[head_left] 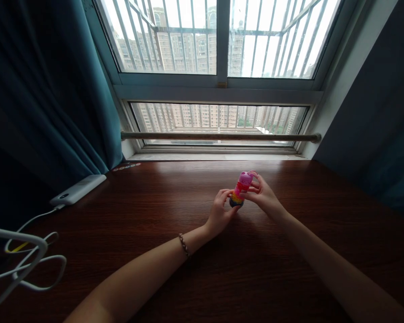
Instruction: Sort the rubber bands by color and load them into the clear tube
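Left fingers (224, 193) hold the tilted, colourful toy (241, 185) low, right fingers (252, 196) higher up.

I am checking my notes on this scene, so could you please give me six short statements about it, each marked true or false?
1. The left hand holds the toy near its dark end. True.
2. The right hand is clear of the toy. False: its fingers touch the toy.
3. A bracelet is worn on the left arm. True.
4. The white device lies to the right of the toy. False: it lies to the left, by the curtain.
5. The toy stands perfectly upright. False: it is tilted, its pink end leaning right.
6. A bar runs across the lower part of the window. True.
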`<state>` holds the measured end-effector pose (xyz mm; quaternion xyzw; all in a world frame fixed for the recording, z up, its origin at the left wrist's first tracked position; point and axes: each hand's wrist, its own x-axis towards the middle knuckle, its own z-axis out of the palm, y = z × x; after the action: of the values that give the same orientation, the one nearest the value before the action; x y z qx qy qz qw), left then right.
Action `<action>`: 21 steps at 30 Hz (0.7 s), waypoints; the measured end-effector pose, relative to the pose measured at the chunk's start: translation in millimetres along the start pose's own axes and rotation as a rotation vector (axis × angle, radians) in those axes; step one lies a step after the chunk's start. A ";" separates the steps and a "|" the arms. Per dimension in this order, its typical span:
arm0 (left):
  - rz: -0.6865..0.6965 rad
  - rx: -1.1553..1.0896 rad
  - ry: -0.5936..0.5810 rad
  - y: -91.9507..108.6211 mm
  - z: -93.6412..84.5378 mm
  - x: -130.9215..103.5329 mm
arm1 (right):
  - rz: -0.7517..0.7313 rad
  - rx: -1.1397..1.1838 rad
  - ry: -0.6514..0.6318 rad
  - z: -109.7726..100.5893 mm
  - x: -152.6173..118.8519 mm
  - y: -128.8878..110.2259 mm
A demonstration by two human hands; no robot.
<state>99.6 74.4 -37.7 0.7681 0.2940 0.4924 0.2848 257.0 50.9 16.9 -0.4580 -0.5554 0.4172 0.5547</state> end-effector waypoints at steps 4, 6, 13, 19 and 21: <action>0.022 0.073 -0.003 0.1 0.6 -0.4 | -0.072 -0.069 0.112 4.8 0.7 11.6; 0.031 0.111 -0.003 0.1 0.6 -0.5 | -0.063 -0.111 0.147 -3.1 5.2 13.7; 0.044 0.189 -0.058 -4.3 0.9 -0.7 | 0.075 -0.264 0.412 -64.5 30.0 13.8; 0.020 0.221 -0.077 -7.0 2.5 -0.3 | 0.150 -0.354 0.503 -95.4 37.8 17.9; 0.020 0.222 -0.084 -7.4 3.0 -0.4 | 0.158 -0.377 0.503 -98.9 38.2 19.3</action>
<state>101.0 78.7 -44.4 0.8176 0.3270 0.4271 0.2053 358.0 88.1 10.7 -0.6832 -0.4310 0.2223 0.5459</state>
